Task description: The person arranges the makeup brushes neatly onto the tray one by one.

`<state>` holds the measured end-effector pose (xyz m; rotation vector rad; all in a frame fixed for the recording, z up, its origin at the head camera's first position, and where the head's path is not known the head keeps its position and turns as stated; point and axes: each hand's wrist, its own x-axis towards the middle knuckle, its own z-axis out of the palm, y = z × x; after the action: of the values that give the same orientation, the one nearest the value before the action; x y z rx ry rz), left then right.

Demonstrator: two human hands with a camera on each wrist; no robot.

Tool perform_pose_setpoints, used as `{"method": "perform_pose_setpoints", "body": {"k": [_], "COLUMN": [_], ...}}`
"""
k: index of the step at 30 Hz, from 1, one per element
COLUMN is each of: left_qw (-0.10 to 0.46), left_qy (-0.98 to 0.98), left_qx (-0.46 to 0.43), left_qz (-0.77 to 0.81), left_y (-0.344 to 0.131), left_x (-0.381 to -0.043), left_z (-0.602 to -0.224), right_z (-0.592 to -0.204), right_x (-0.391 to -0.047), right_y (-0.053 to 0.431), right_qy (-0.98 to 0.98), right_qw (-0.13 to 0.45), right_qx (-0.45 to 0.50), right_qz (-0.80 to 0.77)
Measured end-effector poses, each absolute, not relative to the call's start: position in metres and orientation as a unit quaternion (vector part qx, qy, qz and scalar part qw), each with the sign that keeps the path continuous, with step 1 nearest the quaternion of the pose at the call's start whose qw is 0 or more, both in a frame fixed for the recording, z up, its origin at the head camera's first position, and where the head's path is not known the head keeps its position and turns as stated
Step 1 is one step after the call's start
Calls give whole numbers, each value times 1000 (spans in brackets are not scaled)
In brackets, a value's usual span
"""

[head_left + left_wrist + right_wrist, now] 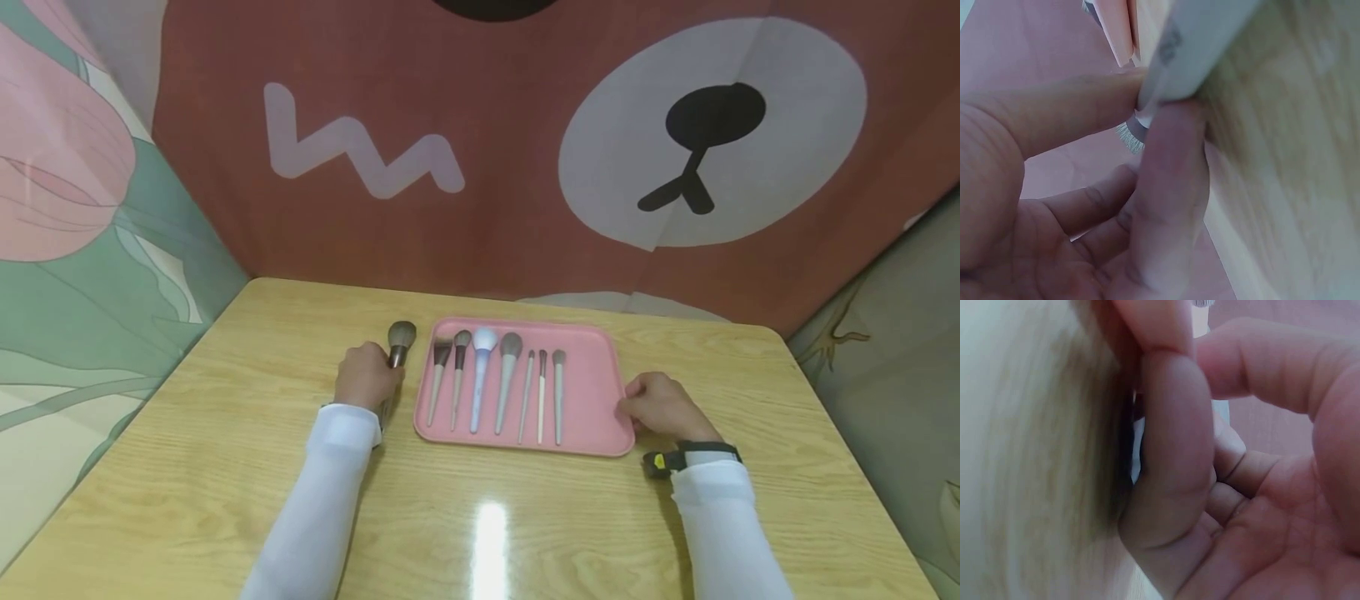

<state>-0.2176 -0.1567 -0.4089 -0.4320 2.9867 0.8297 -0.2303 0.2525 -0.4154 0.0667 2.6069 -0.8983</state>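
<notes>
In the head view, my left hand (365, 377) is left of a pink tray (591, 400) and holds a makeup brush with a large dark fluffy head (402, 334). The left wrist view shows thumb and index finger pinching its pale handle (1200, 44), just above the wooden table. Several makeup brushes lie side by side in the tray, among them one with a white head and pale blue handle (482, 367) and a grey-headed one (510, 358). My right hand (667, 407) pinches the tray's right rim between thumb and fingers, with the rim (1154, 322) partly hidden in the right wrist view.
A light wood-grain table (427, 517) carries the tray near its back edge. Behind it stands a brown wall covering (360, 242) with a cartoon bear face, and a floral covering (90, 317) hangs at the left. A black strap (708, 450) circles the right wrist.
</notes>
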Motion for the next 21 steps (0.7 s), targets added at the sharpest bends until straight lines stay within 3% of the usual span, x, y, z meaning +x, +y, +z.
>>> {"method": "perform_pose_setpoints", "body": {"k": [21], "left_qw": [5], "left_qy": [958], "left_qx": [-125], "left_qz": [257], "left_y": [-158], "left_x": [-219], "left_z": [-411], "right_z": [-416], "right_x": [-231], "right_y": [253], "right_qy": [929], "right_qw": [186], "right_qx": [22], "right_qz": [-321]}}
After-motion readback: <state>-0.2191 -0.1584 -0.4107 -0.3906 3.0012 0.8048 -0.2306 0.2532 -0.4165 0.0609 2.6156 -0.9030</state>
